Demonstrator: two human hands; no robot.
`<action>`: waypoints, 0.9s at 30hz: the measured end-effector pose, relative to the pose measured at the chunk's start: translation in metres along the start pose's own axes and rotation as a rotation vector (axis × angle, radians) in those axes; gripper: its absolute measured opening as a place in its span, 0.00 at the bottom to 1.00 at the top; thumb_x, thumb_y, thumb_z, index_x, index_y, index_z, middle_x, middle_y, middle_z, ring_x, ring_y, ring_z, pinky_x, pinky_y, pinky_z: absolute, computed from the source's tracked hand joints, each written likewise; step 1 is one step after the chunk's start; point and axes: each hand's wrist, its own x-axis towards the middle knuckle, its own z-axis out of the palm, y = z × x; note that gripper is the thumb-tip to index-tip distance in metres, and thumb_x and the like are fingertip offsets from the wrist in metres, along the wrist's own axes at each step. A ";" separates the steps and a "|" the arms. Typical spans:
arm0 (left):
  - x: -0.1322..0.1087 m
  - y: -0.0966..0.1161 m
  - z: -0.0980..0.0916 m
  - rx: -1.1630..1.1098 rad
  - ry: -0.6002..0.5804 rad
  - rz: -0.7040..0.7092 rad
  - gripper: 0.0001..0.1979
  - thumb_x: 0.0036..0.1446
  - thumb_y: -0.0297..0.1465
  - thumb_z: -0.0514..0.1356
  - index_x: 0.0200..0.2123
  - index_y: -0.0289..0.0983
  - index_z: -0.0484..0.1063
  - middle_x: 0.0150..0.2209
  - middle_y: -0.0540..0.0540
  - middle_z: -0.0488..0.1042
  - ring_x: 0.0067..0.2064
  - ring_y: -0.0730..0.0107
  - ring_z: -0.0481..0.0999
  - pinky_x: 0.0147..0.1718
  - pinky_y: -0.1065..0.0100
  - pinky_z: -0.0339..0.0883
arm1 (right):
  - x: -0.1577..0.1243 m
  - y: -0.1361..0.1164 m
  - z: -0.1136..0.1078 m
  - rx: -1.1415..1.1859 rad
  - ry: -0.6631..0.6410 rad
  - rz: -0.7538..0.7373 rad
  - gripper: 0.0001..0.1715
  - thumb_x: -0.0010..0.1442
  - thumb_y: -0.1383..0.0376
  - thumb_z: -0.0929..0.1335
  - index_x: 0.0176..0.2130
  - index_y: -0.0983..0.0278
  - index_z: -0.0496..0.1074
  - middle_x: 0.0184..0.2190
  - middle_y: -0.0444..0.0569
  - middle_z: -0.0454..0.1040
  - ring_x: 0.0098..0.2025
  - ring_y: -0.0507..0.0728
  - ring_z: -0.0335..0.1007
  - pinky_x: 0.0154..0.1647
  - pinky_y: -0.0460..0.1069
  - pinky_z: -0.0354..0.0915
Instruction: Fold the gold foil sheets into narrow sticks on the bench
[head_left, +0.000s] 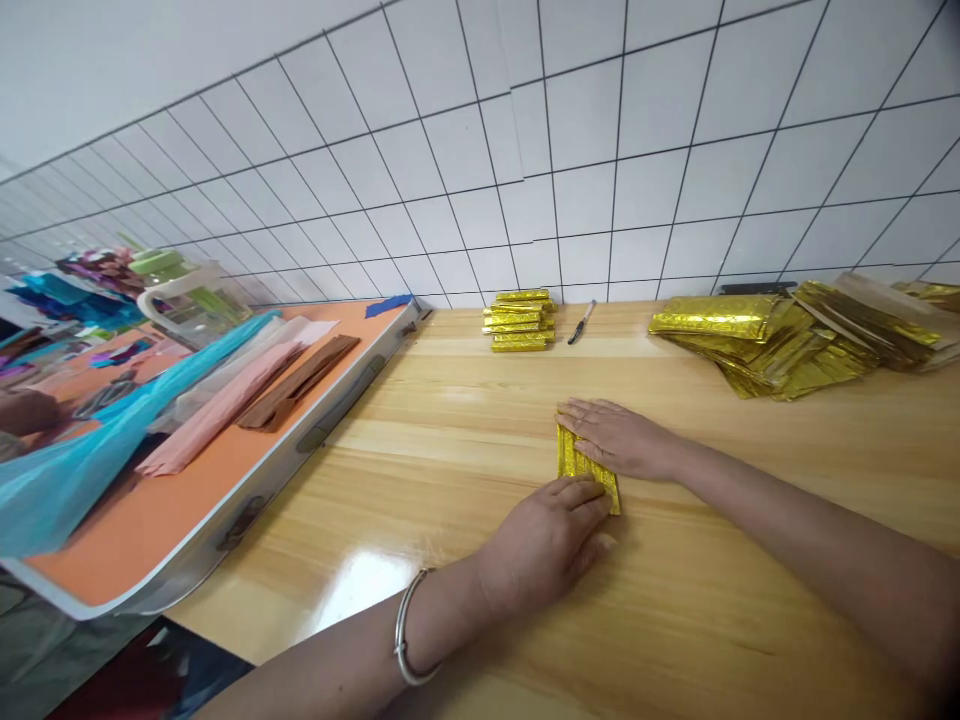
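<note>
A folded gold foil sheet [571, 455] with pleat lines lies on the wooden table [450, 400]. My left hand [551, 535], with a silver bangle on its wrist, rests on the near end of the sheet, its fingers pressed together over it. Across the far end lies my right hand [619, 435], flat, fingers stretched out. Further back, near the wall, a stack of folded gold pieces [519, 322] sits beside a pen [581, 325].
Loose gold foil sheets [780, 340] are piled at the back right. On the left, an orange-topped tray table [180, 510] holds blue, pink and brown material and a green-lidded jug [199, 295]. Behind stands a tiled wall [585, 130].
</note>
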 end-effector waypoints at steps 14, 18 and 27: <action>0.029 -0.093 -0.021 -0.046 0.090 0.046 0.27 0.46 0.45 0.63 0.46 0.36 0.64 0.49 0.38 0.64 0.51 0.58 0.65 0.51 0.58 0.61 | -0.005 -0.008 -0.009 0.003 -0.063 -0.002 0.47 0.57 0.43 0.58 0.64 0.69 0.46 0.65 0.58 0.44 0.65 0.63 0.39 0.63 0.58 0.42; 0.027 -0.092 -0.021 -0.014 0.074 0.086 0.30 0.45 0.47 0.63 0.48 0.37 0.62 0.53 0.37 0.62 0.56 0.56 0.61 0.54 0.57 0.57 | -0.006 -0.007 -0.010 0.042 -0.048 0.024 0.54 0.53 0.40 0.61 0.64 0.70 0.42 0.65 0.59 0.42 0.65 0.64 0.38 0.63 0.58 0.42; 0.026 -0.096 -0.025 0.106 -0.024 0.063 0.40 0.42 0.55 0.60 0.53 0.36 0.58 0.61 0.35 0.54 0.63 0.54 0.51 0.60 0.52 0.42 | -0.038 -0.009 -0.013 -0.005 -0.070 0.128 0.58 0.49 0.39 0.63 0.65 0.65 0.38 0.66 0.56 0.37 0.65 0.68 0.35 0.63 0.62 0.41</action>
